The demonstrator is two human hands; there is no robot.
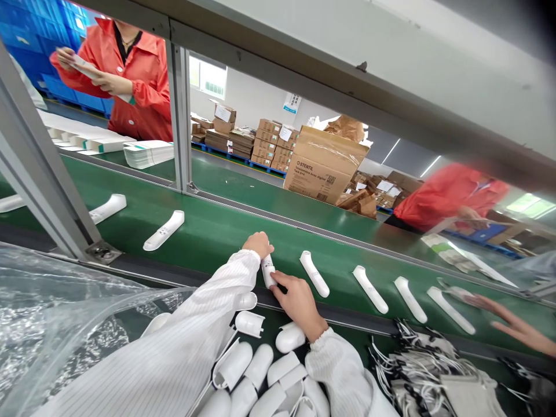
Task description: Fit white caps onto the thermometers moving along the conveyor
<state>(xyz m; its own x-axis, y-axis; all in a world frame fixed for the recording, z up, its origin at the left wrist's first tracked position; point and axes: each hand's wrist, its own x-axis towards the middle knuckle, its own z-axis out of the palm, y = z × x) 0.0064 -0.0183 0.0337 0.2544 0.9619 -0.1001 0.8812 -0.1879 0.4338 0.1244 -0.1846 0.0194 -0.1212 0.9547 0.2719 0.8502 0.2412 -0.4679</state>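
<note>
A white elongated device [268, 270] lies between my hands over the green conveyor belt [226, 223]. My left hand [259, 244] is closed around its upper end. The fingertips of my right hand [297, 298] press against its lower end. Similar white devices lie on the belt, one to the left [164, 230] and one just right of my hands [315, 274], with several others beyond. Below my hands is a heap of white plastic caps [258, 366], partly covered by my sleeves.
Gray pouches with cords [434, 365] lie at lower right, near another person's hand [516, 318]. Clear plastic wrap [65, 330] is at left. Metal posts [180, 116] rise beside the belt. Two people in red stand across, near a large carton [324, 165].
</note>
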